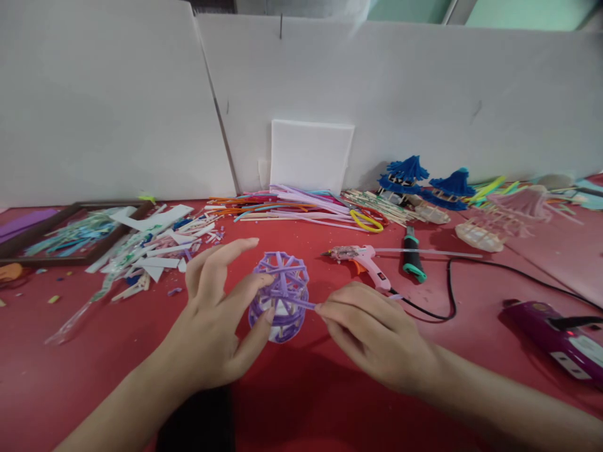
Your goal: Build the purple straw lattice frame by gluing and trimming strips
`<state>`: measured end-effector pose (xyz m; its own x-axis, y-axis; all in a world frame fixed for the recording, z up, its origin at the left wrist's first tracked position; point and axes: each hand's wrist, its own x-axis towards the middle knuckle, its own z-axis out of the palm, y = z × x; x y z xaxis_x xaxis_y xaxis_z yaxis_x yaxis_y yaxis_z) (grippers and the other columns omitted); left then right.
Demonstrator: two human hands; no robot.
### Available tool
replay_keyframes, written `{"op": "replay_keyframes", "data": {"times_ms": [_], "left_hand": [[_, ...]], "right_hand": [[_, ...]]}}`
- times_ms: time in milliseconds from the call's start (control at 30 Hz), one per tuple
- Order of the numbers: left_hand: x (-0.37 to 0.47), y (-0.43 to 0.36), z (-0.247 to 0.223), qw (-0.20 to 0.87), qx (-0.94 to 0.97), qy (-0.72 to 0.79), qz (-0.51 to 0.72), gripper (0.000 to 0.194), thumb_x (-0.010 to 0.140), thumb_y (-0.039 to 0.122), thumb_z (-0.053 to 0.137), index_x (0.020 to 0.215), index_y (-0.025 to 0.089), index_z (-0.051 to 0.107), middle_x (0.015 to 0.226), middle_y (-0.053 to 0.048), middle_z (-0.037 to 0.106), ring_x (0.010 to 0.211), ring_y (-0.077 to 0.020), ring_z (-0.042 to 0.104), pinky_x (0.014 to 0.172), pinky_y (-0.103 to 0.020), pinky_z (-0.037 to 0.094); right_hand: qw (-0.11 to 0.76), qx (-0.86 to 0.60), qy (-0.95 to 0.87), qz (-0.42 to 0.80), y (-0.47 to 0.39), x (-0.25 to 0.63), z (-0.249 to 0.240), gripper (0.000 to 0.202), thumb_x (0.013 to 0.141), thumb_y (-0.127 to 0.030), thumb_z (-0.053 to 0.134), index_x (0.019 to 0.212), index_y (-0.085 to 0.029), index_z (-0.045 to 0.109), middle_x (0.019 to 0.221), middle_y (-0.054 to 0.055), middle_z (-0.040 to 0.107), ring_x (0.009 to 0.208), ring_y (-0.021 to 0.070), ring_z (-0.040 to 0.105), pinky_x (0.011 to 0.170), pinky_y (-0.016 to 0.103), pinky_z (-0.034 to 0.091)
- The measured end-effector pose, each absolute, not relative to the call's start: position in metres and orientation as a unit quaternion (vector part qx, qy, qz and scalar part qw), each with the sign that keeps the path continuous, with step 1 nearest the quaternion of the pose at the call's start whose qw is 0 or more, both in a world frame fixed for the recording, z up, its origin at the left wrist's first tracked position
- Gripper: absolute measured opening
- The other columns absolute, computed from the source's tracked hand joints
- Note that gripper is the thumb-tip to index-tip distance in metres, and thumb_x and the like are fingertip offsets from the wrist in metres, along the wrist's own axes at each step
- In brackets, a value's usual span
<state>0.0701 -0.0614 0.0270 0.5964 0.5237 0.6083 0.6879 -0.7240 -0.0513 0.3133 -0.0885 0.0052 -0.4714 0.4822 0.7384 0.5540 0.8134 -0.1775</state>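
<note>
A person's right hand (377,333) grips a thin purple strip (301,303) pinched between thumb and fingertips. The strip runs into a rounded purple lattice (284,285), a small cage-like form standing on a red table (292,389); take it as the centre of the clock, with 6 nearest the person. White shows inside the cage through its gaps, too hidden to name. The left hand (214,320) is at about 8 o'clock, its grip parted: thumb and nearest finger are spread over the cage's left side, and whether they press on it cannot be told.

Between 2 and 3 o'clock lies a pink glue gun (370,263), a black-and-green handled tool (413,254) just beyond it. Between 9 and 10 o'clock, a heap of white, wooden and coloured scraps (157,251) spreads beside a brown rectangular frame (80,258), which encloses loose blue and pale green strips (75,235). At 12 o'clock, long coloured strips (301,204) lie before an upright white panel (311,154). Near 2 o'clock stand two models with blue tiered roofs (409,169). Farther out, just past 3, sits a purple device (537,333) with a small red light.
</note>
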Motion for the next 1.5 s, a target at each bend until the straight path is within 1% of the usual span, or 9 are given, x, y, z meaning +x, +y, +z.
{"op": "replay_keyframes", "data": {"times_ms": [167, 267, 400, 533, 667, 933, 1067, 1400, 1500], "left_hand": [[0.070, -0.064, 0.033, 0.114, -0.876, -0.328, -0.335, 0.022, 0.081, 0.017, 0.057, 0.103, 0.019, 0.057, 0.131, -0.019, 0.049, 0.119, -0.0381, 0.048, 0.101, -0.060, 0.036], [0.073, -0.065, 0.036, 0.110, -0.889, -0.310, -0.319, 0.021, 0.080, 0.015, 0.059, 0.099, 0.023, 0.057, 0.128, -0.013, 0.050, 0.116, -0.0347, 0.048, 0.100, -0.057, 0.038], [0.076, -0.064, 0.038, 0.125, -0.902, -0.283, -0.302, 0.020, 0.082, 0.014, 0.061, 0.099, 0.024, 0.057, 0.124, -0.011, 0.051, 0.115, -0.0322, 0.046, 0.099, -0.053, 0.042], [0.075, -0.064, 0.042, 0.147, -0.899, -0.289, -0.296, 0.015, 0.083, 0.014, 0.061, 0.095, 0.023, 0.058, 0.118, -0.011, 0.053, 0.110, -0.0307, 0.049, 0.097, -0.052, 0.044], [0.073, -0.066, 0.049, 0.170, -0.900, -0.295, -0.273, 0.006, 0.084, 0.016, 0.061, 0.088, 0.021, 0.064, 0.117, -0.014, 0.055, 0.108, -0.0330, 0.050, 0.095, -0.053, 0.043], [0.078, -0.066, 0.055, 0.134, -0.911, -0.331, -0.206, 0.025, 0.090, 0.013, 0.046, 0.083, 0.020, 0.069, 0.130, -0.014, 0.053, 0.110, -0.0347, 0.049, 0.089, -0.055, 0.041], [0.080, -0.065, 0.054, 0.159, -0.914, -0.320, -0.191, 0.023, 0.087, 0.008, 0.045, 0.081, 0.017, 0.066, 0.128, -0.016, 0.053, 0.107, -0.0347, 0.049, 0.087, -0.055, 0.041], [0.080, -0.069, 0.049, 0.187, -0.910, -0.316, -0.192, 0.019, 0.089, 0.009, 0.044, 0.087, 0.015, 0.063, 0.125, -0.018, 0.052, 0.104, -0.0339, 0.051, 0.084, -0.052, 0.042], [0.078, -0.068, 0.046, 0.188, -0.909, -0.316, -0.195, 0.019, 0.088, 0.009, 0.044, 0.086, 0.015, 0.062, 0.124, -0.019, 0.051, 0.105, -0.0340, 0.051, 0.086, -0.051, 0.042]], "right_hand": [[0.431, -0.289, -0.854, -0.038, -0.087, 0.311, 0.002, 0.019, 0.096, -0.008, 0.048, 0.098, -0.013, 0.066, 0.081, 0.007, 0.069, 0.077, 0.0159, 0.065, 0.070, 0.027, 0.057], [0.437, -0.282, -0.853, -0.041, -0.087, 0.310, 0.000, 0.017, 0.095, -0.007, 0.049, 0.098, -0.012, 0.066, 0.081, 0.007, 0.069, 0.076, 0.0161, 0.065, 0.070, 0.027, 0.056], [0.438, -0.286, -0.851, -0.043, -0.088, 0.310, 0.002, 0.018, 0.096, -0.008, 0.049, 0.096, -0.012, 0.066, 0.079, 0.007, 0.068, 0.075, 0.0155, 0.065, 0.069, 0.026, 0.056], [0.439, -0.289, -0.850, -0.036, -0.089, 0.310, 0.004, 0.019, 0.097, -0.009, 0.047, 0.096, -0.013, 0.066, 0.079, 0.006, 0.068, 0.073, 0.0149, 0.064, 0.068, 0.025, 0.056], [0.443, -0.293, -0.847, -0.036, -0.088, 0.310, 0.001, 0.018, 0.097, -0.010, 0.048, 0.096, -0.013, 0.065, 0.078, 0.006, 0.068, 0.072, 0.0153, 0.063, 0.066, 0.027, 0.055], [0.438, -0.293, -0.849, -0.042, -0.087, 0.308, 0.001, 0.018, 0.098, -0.010, 0.048, 0.098, -0.013, 0.065, 0.076, 0.006, 0.066, 0.071, 0.0148, 0.064, 0.066, 0.026, 0.054], [0.435, -0.298, -0.848, -0.044, -0.088, 0.309, 0.001, 0.018, 0.097, -0.009, 0.049, 0.099, -0.013, 0.066, 0.077, 0.006, 0.067, 0.072, 0.0151, 0.064, 0.067, 0.026, 0.055], [0.437, -0.293, -0.849, -0.042, -0.084, 0.310, 0.002, 0.019, 0.096, -0.009, 0.048, 0.098, -0.012, 0.067, 0.081, 0.008, 0.070, 0.075, 0.0163, 0.065, 0.069, 0.027, 0.056], [0.415, -0.289, -0.861, -0.051, -0.080, 0.311, 0.004, 0.022, 0.095, -0.007, 0.048, 0.095, -0.012, 0.069, 0.082, 0.008, 0.071, 0.076, 0.0170, 0.065, 0.071, 0.028, 0.056]]}}
